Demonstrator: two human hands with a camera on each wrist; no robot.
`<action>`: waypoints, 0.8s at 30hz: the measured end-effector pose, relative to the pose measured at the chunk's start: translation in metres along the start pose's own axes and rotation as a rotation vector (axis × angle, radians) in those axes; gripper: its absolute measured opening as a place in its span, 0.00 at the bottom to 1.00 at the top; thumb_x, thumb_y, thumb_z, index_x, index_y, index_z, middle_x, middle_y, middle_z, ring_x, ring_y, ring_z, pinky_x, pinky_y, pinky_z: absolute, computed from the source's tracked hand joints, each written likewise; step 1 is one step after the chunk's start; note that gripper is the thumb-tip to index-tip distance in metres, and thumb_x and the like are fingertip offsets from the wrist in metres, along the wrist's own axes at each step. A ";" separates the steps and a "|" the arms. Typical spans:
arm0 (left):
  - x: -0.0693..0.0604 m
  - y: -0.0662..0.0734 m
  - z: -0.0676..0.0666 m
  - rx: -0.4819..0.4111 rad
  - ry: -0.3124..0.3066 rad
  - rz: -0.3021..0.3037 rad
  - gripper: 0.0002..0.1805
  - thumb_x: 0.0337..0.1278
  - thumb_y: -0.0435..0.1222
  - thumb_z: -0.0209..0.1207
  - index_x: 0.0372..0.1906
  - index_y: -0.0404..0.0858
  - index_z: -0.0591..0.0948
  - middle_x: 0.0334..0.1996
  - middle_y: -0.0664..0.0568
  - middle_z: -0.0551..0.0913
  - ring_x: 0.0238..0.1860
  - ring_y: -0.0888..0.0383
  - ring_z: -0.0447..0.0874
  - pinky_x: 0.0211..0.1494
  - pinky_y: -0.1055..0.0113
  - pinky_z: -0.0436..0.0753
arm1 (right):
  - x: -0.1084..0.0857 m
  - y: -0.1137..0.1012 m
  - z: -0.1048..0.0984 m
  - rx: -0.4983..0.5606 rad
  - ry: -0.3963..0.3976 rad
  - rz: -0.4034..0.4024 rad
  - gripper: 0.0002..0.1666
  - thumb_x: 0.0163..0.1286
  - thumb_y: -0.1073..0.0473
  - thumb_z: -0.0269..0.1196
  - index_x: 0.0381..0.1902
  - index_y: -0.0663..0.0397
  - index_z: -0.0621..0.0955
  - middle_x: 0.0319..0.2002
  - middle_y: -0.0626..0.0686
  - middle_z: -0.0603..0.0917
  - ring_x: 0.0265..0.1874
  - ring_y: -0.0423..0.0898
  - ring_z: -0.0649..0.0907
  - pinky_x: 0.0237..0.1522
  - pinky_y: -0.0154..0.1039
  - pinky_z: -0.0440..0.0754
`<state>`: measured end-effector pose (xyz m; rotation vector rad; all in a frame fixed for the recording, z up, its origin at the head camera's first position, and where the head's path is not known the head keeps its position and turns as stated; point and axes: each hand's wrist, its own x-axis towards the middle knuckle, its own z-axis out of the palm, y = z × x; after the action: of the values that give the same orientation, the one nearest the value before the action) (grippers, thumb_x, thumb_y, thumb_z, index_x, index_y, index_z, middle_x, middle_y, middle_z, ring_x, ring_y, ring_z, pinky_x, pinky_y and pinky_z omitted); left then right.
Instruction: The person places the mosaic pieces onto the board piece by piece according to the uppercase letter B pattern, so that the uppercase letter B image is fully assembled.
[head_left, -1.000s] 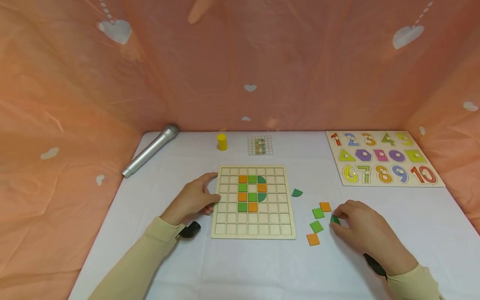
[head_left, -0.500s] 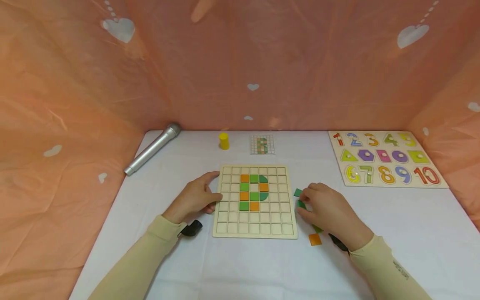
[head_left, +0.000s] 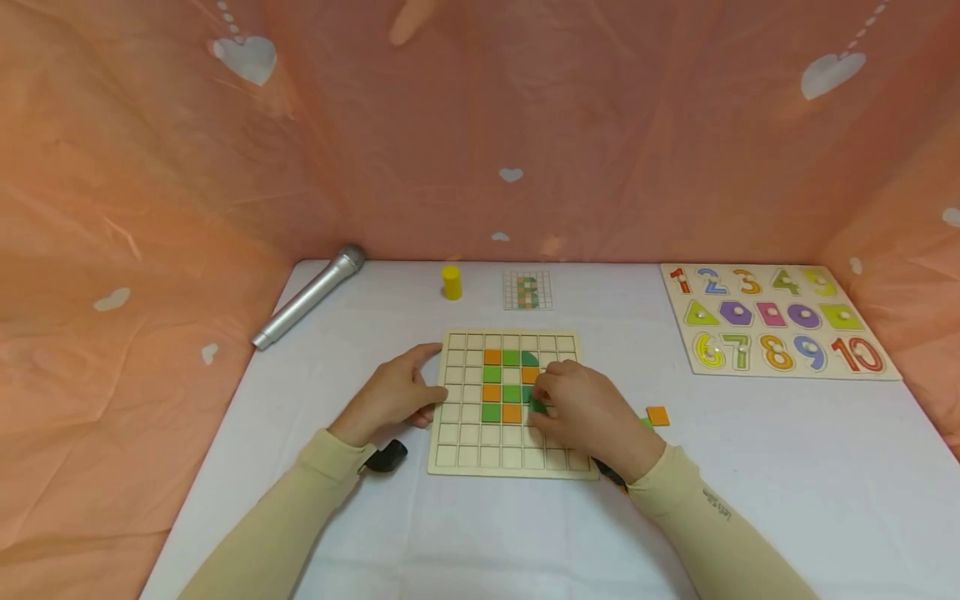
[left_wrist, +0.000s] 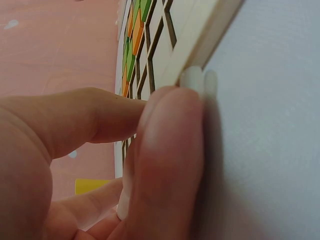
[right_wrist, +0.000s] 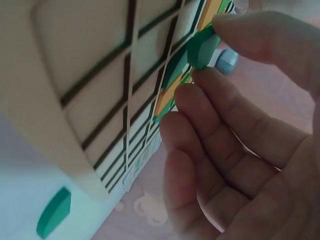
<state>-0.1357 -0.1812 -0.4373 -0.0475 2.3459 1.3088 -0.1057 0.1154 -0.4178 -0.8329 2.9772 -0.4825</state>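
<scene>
The wooden grid board (head_left: 465, 457) holds orange and green squares and dark green rounded pieces. My left hand (head_left: 390, 390) rests at its left edge, thumb and fingers spread against the rim; the left wrist view shows the fingertips touching the board's side (left_wrist: 202, 50). Over the right part of the grid, my right hand (head_left: 588, 410) pinches a dark green quarter-round piece (right_wrist: 204, 47) between thumb and finger, beside the filled cells. Another dark green piece (right_wrist: 54, 212) lies on the cloth off the board's edge, hidden behind the hand in the head view.
Right of the board, an orange square (head_left: 657, 416) and part of a green one show by the right wrist. Behind stand a yellow cylinder (head_left: 452, 283) and a small pattern card (head_left: 528, 290). A silver microphone (head_left: 311, 298) lies back left, a number puzzle (head_left: 772, 321) back right.
My right hand has carried the dark green piece leftward from the loose pieces to above the grid. The left hand has stayed at the board's edge. The head view has shifted slightly.
</scene>
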 end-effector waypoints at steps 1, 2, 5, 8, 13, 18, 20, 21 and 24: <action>0.000 0.000 0.000 -0.001 -0.001 0.000 0.46 0.64 0.33 0.71 0.84 0.48 0.65 0.28 0.45 0.82 0.22 0.56 0.87 0.32 0.63 0.92 | 0.000 -0.001 0.001 0.000 0.000 -0.003 0.11 0.62 0.53 0.80 0.34 0.51 0.89 0.32 0.43 0.82 0.37 0.43 0.81 0.38 0.38 0.86; 0.000 0.000 0.000 -0.002 -0.003 0.000 0.46 0.64 0.33 0.71 0.84 0.48 0.65 0.28 0.45 0.82 0.22 0.56 0.87 0.32 0.63 0.92 | 0.001 -0.001 0.002 0.001 0.000 -0.005 0.11 0.62 0.53 0.80 0.34 0.50 0.89 0.32 0.44 0.82 0.37 0.43 0.81 0.37 0.38 0.86; 0.000 0.000 0.001 -0.002 -0.004 -0.001 0.46 0.64 0.33 0.71 0.84 0.48 0.65 0.28 0.45 0.82 0.22 0.56 0.87 0.31 0.63 0.92 | 0.001 -0.003 0.005 0.005 0.001 -0.007 0.11 0.62 0.53 0.80 0.34 0.51 0.89 0.32 0.44 0.83 0.36 0.42 0.81 0.36 0.37 0.85; 0.000 0.000 0.001 0.000 -0.003 -0.004 0.46 0.64 0.33 0.71 0.84 0.49 0.65 0.28 0.45 0.82 0.22 0.56 0.87 0.31 0.64 0.92 | 0.002 -0.003 0.007 0.000 0.009 -0.013 0.09 0.62 0.54 0.79 0.33 0.51 0.89 0.31 0.44 0.83 0.34 0.42 0.80 0.35 0.36 0.85; 0.000 0.001 0.000 0.000 -0.003 -0.008 0.46 0.64 0.33 0.71 0.84 0.49 0.65 0.28 0.45 0.82 0.22 0.56 0.87 0.31 0.64 0.92 | 0.002 -0.005 0.008 -0.011 0.016 -0.021 0.09 0.62 0.55 0.80 0.32 0.50 0.89 0.31 0.44 0.84 0.34 0.42 0.81 0.36 0.36 0.86; 0.001 -0.001 -0.001 -0.001 -0.006 -0.005 0.46 0.64 0.33 0.71 0.84 0.49 0.65 0.28 0.45 0.82 0.22 0.56 0.87 0.32 0.63 0.92 | 0.002 -0.007 0.009 0.001 0.014 -0.028 0.08 0.62 0.55 0.80 0.33 0.51 0.90 0.32 0.44 0.85 0.36 0.43 0.83 0.40 0.39 0.88; 0.002 -0.001 -0.001 -0.004 -0.007 -0.003 0.46 0.64 0.33 0.71 0.84 0.49 0.65 0.28 0.45 0.82 0.23 0.56 0.87 0.32 0.63 0.92 | 0.003 -0.007 0.009 0.004 0.014 -0.028 0.08 0.62 0.55 0.79 0.33 0.51 0.90 0.32 0.44 0.86 0.36 0.43 0.83 0.41 0.40 0.88; 0.002 -0.002 -0.001 -0.007 -0.007 -0.003 0.46 0.64 0.33 0.71 0.84 0.49 0.65 0.28 0.45 0.82 0.23 0.56 0.87 0.32 0.63 0.92 | 0.003 -0.007 0.009 0.004 0.013 -0.028 0.08 0.62 0.55 0.79 0.33 0.51 0.90 0.32 0.44 0.86 0.36 0.43 0.83 0.42 0.40 0.88; 0.002 -0.002 0.000 -0.015 -0.007 -0.002 0.46 0.64 0.33 0.71 0.84 0.49 0.65 0.28 0.45 0.82 0.23 0.56 0.87 0.32 0.63 0.92 | 0.003 -0.007 0.010 -0.001 0.009 -0.028 0.08 0.62 0.55 0.79 0.33 0.51 0.90 0.32 0.45 0.86 0.36 0.44 0.83 0.41 0.40 0.88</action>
<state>-0.1368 -0.1822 -0.4391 -0.0493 2.3299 1.3234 -0.1040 0.1052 -0.4252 -0.8758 2.9784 -0.4865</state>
